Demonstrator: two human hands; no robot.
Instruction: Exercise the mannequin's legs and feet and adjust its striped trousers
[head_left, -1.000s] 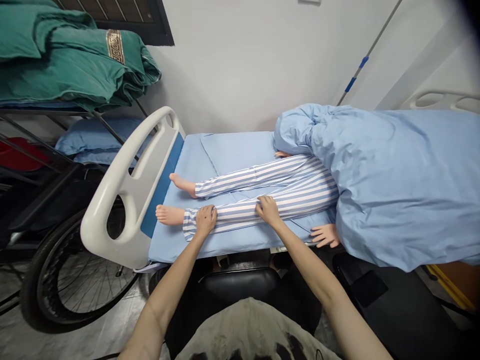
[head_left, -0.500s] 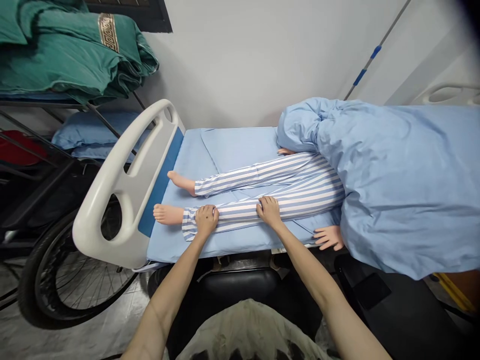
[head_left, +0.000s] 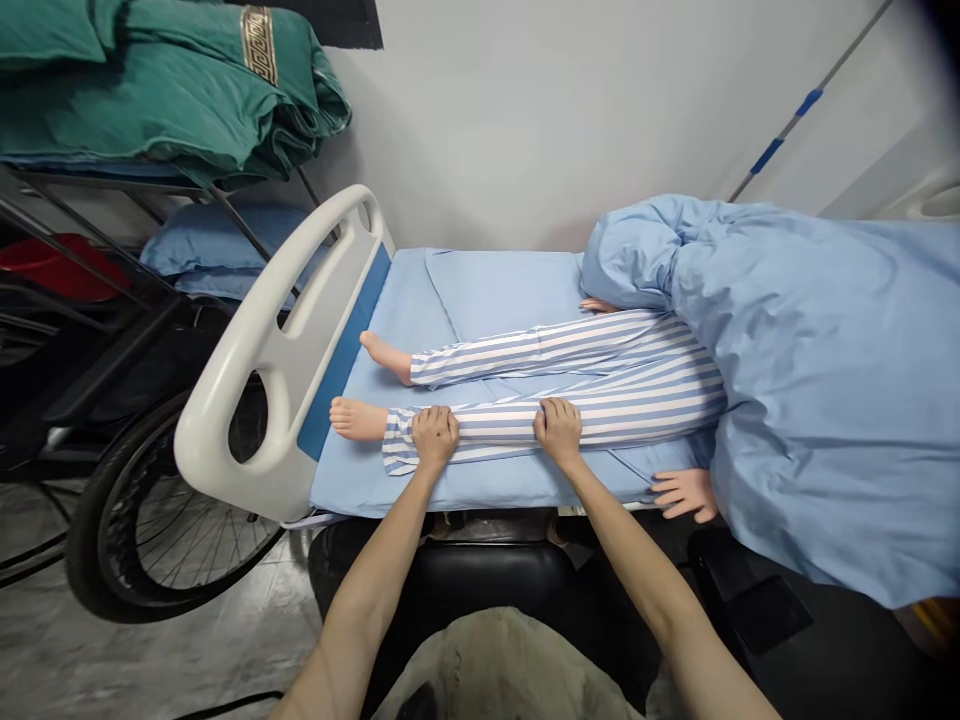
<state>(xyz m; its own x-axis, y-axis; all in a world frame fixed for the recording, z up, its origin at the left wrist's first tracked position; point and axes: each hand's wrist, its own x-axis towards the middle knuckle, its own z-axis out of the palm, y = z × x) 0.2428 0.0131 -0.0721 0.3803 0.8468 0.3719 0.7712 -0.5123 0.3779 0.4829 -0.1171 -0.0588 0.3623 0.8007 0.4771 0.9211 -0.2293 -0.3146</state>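
A manikin in blue-and-white striped trousers lies on the bed, its legs stretched toward the footboard. My left hand is curled over the shin of its nearer leg, just above the trouser cuff. Farther up that same leg, around the knee, my right hand grips through the cloth with fingers bent over the top. The nearer bare foot points up beside the footboard, and the other foot rests behind it. A blue quilt hides the upper body, while one manikin hand sticks out at the mattress edge.
The white footboard bounds the bed on the left. Beyond it are a wheelchair wheel, a red basin and a rack with folded green cloth. A black padded seat stands between me and the bed.
The view has turned slightly left, so the bed appears farther right. Both hands stay at about the same places on the nearer leg.
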